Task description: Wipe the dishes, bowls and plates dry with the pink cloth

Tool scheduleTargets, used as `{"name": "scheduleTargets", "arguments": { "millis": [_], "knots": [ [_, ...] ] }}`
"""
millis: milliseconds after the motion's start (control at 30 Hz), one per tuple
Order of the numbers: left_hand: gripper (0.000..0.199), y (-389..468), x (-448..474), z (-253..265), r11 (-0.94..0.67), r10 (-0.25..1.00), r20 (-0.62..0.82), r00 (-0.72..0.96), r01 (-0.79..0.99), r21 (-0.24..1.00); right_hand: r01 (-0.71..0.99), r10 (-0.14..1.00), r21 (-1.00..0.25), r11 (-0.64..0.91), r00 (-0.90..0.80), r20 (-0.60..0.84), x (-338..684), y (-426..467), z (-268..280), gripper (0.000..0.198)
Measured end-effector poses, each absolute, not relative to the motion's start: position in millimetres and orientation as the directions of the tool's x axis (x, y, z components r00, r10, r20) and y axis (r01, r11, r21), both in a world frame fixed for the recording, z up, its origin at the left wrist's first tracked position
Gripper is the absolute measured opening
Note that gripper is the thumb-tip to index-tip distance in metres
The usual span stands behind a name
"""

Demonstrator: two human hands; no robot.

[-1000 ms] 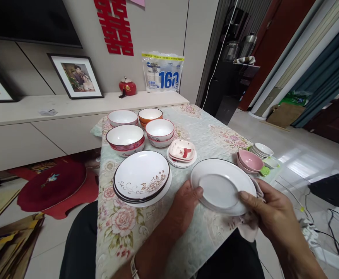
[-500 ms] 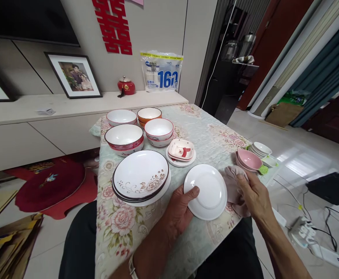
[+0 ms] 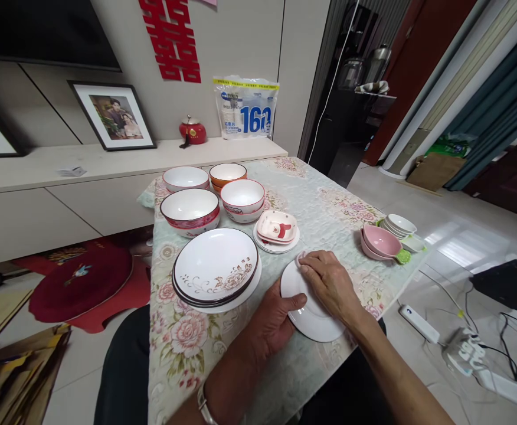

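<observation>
A small white plate [image 3: 318, 326] lies upside down near the table's front edge. My left hand [image 3: 272, 320] grips its left rim, thumb on top. On the plate rests my right hand [image 3: 329, 283], pressing a pale pink cloth [image 3: 300, 258] against it; only a corner of the cloth shows under the fingers. Just left of the plate sits a stack of flowered plates [image 3: 215, 273].
Several bowls [image 3: 190, 208] stand at the table's far left, a small red-and-white dish stack [image 3: 277, 229] in the middle, pink bowls [image 3: 382, 242] and small white dishes [image 3: 401, 226] at the right edge. The flowered tablecloth [image 3: 329, 203] covers the table. Cables and a power strip [image 3: 419, 323] lie on the floor.
The plate was lowered from a raised, tilted hold onto the table. My right hand moved with the cloth from the plate's right side onto its top.
</observation>
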State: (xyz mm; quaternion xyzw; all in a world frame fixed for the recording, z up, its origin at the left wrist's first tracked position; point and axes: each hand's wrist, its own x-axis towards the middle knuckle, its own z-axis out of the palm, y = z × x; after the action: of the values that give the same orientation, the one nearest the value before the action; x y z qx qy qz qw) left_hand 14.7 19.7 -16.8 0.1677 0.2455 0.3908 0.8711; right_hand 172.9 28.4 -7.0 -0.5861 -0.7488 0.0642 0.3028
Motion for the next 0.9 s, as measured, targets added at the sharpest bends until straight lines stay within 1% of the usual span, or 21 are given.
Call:
{"name": "scheduleTargets", "arguments": {
  "millis": [133, 233, 300, 333, 400, 467, 500, 567, 633, 700, 767, 833, 867, 900],
  "knots": [
    [0.065, 19, 15, -18, 0.64, 0.759, -0.298, 0.579, -0.582, 0.502, 0.763, 0.88, -0.46, 0.454, -0.302, 0.366, 160, 15, 10, 0.026],
    [0.06, 18, 15, -18, 0.638, 0.761, -0.298, 0.577, -0.581, 0.506, 0.698, 0.833, -0.461, 0.548, -0.4, 0.383, 160, 9, 13, 0.025],
    [0.059, 18, 15, -18, 0.64, 0.761, -0.304, 0.573, -0.586, 0.497, 0.682, 0.812, -0.449, 0.577, -0.425, 0.4, 167, 11, 8, 0.025],
    [0.059, 18, 16, -17, 0.641, 0.762, -0.314, 0.567, -0.587, 0.495, 0.701, 0.817, -0.435, 0.565, -0.405, 0.41, 173, 12, 4, 0.025],
    [0.063, 19, 15, -16, 0.644, 0.762, -0.343, 0.55, -0.581, 0.499, 0.78, 0.86, -0.413, 0.469, -0.297, 0.415, 187, 17, -4, 0.025],
    [0.067, 20, 15, -15, 0.643, 0.763, -0.361, 0.536, -0.571, 0.511, 0.851, 0.919, -0.424, 0.309, -0.152, 0.364, 203, 19, -6, 0.025],
    [0.068, 20, 15, -15, 0.64, 0.765, -0.357, 0.536, -0.568, 0.518, 0.857, 0.934, -0.445, 0.26, -0.106, 0.341, 210, 19, -3, 0.025],
    [0.069, 20, 14, -15, 0.63, 0.77, -0.332, 0.544, -0.567, 0.531, 0.825, 0.926, -0.514, 0.233, -0.027, 0.377, 220, 15, 11, 0.025],
    [0.069, 21, 14, -15, 0.624, 0.774, -0.322, 0.545, -0.568, 0.537, 0.74, 0.888, -0.625, 0.247, 0.085, 0.451, 221, 8, 31, 0.024],
    [0.069, 21, 13, -16, 0.626, 0.773, -0.33, 0.542, -0.566, 0.537, 0.598, 0.862, -0.779, 0.19, 0.278, 0.424, 215, 3, 50, 0.022],
    [0.069, 20, 14, -16, 0.627, 0.772, -0.332, 0.542, -0.566, 0.535, 0.376, 0.81, -0.91, 0.172, 0.471, 0.348, 207, 0, 59, 0.026],
    [0.071, 20, 15, -16, 0.627, 0.771, -0.318, 0.553, -0.57, 0.531, 0.197, 0.776, -0.962, 0.189, 0.571, 0.269, 199, 3, 53, 0.031],
    [0.072, 20, 15, -16, 0.628, 0.77, -0.311, 0.557, -0.571, 0.529, 0.157, 0.776, -0.967, 0.199, 0.577, 0.254, 197, 5, 45, 0.033],
    [0.073, 20, 15, -16, 0.629, 0.768, -0.308, 0.561, -0.572, 0.526, 0.17, 0.779, -0.963, 0.211, 0.566, 0.271, 195, 8, 35, 0.031]
  ]
}}
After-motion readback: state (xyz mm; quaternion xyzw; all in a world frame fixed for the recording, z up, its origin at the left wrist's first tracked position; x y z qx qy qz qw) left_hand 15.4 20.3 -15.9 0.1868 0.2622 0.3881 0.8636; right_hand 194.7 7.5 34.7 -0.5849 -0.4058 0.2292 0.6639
